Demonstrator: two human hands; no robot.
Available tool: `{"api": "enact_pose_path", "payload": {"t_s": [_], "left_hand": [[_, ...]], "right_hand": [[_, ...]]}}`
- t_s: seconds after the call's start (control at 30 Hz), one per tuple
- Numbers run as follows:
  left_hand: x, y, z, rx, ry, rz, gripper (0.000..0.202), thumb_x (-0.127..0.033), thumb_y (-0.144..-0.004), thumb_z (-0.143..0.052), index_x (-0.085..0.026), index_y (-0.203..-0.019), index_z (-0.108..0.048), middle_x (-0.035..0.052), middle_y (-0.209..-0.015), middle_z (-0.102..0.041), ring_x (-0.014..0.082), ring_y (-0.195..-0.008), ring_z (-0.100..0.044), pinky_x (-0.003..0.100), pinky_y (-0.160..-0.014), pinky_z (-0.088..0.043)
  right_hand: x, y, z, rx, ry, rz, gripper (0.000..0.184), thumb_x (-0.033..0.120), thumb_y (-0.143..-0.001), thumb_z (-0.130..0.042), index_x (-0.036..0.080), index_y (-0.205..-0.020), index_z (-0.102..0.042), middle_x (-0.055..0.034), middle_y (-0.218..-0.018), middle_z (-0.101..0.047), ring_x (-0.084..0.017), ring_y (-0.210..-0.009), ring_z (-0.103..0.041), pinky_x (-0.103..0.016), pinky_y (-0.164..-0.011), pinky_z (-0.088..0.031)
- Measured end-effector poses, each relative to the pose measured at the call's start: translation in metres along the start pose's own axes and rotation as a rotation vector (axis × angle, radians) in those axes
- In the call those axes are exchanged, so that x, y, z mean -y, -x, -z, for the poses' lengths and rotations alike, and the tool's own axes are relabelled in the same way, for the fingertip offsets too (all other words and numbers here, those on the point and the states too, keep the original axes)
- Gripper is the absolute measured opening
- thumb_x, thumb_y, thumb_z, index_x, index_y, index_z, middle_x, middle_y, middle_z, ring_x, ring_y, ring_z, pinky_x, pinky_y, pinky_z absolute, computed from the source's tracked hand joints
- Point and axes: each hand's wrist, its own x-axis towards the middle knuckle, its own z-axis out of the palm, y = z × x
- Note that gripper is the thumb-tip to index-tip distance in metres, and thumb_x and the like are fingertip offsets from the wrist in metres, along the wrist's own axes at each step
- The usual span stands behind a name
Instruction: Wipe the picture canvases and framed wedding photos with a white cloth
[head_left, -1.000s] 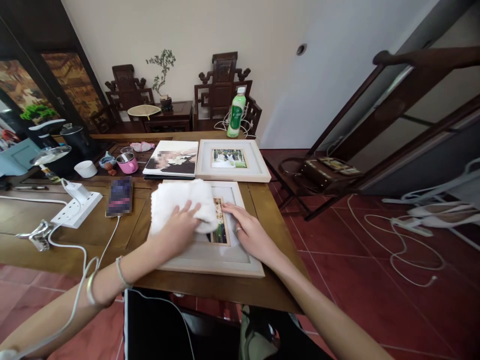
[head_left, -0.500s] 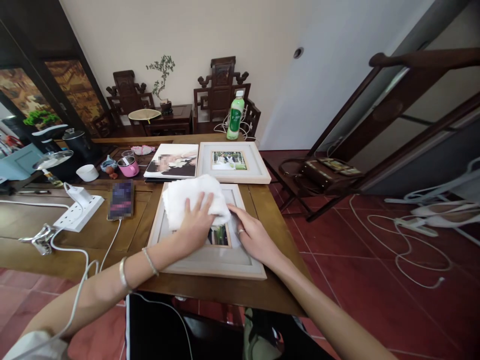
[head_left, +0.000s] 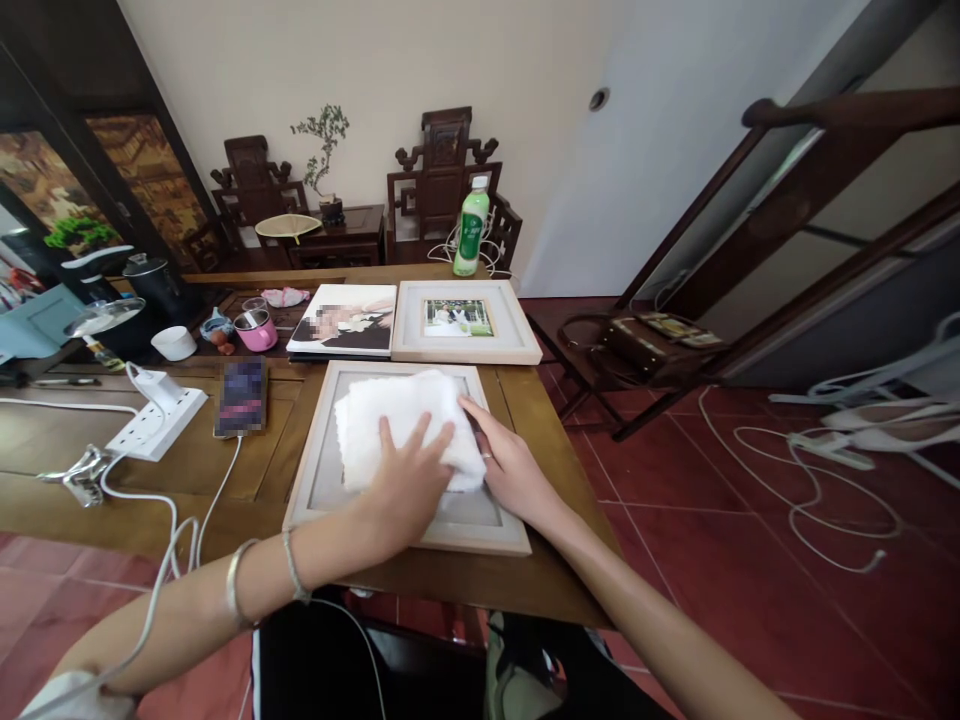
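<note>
Presently, the white cloth (head_left: 405, 425) lies folded on the near picture frame (head_left: 309, 480), covering most of its middle, so the contents beneath cannot be read. This frame is pale wood and rests flat on the brown wooden table (head_left: 544, 450), close to its near edge.

Left hand (head_left: 411, 492): palm down on the cloth, fingers spread apart and laid over the fabric, not closed around it. The same arm carries 2 bracelets (head_left: 234, 585) near the wrist.

Right hand (head_left: 519, 482): at the right side of the same frame, index finger extended to the edge of the cloth. Its other fingers are partly hidden; whether they grip the frame cannot be told. It wears 1 ring (head_left: 486, 456).

Directly beyond, 1 far picture frame (head_left: 514, 330) lies flat, with a photo (head_left: 457, 318) visible at its centre. Just beside it on the left is a printed panel (head_left: 352, 318), resting on something dark. A green bottle (head_left: 471, 235) stands upright behind the far frame. Well to the left lie a phone (head_left: 240, 398) with a cable attached and a white power strip (head_left: 154, 430); a pink cup (head_left: 256, 332) stands behind the phone.
</note>
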Motion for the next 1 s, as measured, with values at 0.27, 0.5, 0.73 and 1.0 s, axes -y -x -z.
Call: {"api": "enact_pose_path", "payload": {"t_s": [0.27, 0.5, 0.73, 1.0], "left_hand": [[0.004, 0.056, 0.016, 0.119, 0.096, -0.123, 0.047, -0.006, -0.077, -0.056, -0.023, -0.120, -0.062, 0.0039, -0.156, -0.027, 0.0331, -0.144, -0.020, 0.070, -0.107, -0.023], [-0.026, 0.043, -0.003, -0.010, 0.061, -0.121, 0.041, -0.018, -0.082, -0.060, -0.022, -0.122, -0.062, 0.0100, -0.157, -0.022, 0.0421, -0.142, -0.018, 0.075, -0.104, -0.022], [-0.032, 0.046, -0.017, -0.106, -0.049, -0.056, 0.034, -0.024, -0.091, -0.050, -0.028, -0.122, -0.064, 0.0084, -0.154, -0.030, 0.0453, -0.137, -0.029, 0.075, -0.097, -0.035], [0.010, 0.100, -0.054, -0.279, -0.129, 0.084, 0.034, -0.012, -0.081, -0.059, -0.028, -0.108, -0.070, 0.0051, -0.157, -0.025, 0.0403, -0.140, -0.027, 0.070, -0.106, -0.027]], "right_hand": [[0.003, -0.003, -0.002, -0.006, 0.019, 0.014, 0.065, 0.000, -0.076, -0.038, 0.023, -0.137, -0.049, -0.0057, -0.145, -0.047, -0.020, -0.138, -0.038, -0.046, -0.117, -0.028], [0.003, -0.004, 0.000, -0.016, 0.010, 0.002, 0.059, 0.003, -0.079, -0.040, 0.025, -0.132, -0.053, -0.0047, -0.140, -0.053, -0.020, -0.133, -0.045, -0.045, -0.114, -0.033], [0.003, -0.006, 0.000, 0.002, 0.056, 0.011, 0.058, 0.001, -0.077, -0.038, 0.020, -0.130, -0.055, -0.0089, -0.140, -0.053, -0.020, -0.134, -0.044, -0.046, -0.115, -0.031], [0.005, -0.005, 0.000, 0.011, 0.083, 0.027, 0.055, 0.003, -0.080, -0.037, 0.016, -0.131, -0.054, -0.0123, -0.141, -0.051, -0.021, -0.136, -0.042, -0.046, -0.115, -0.031]]}}
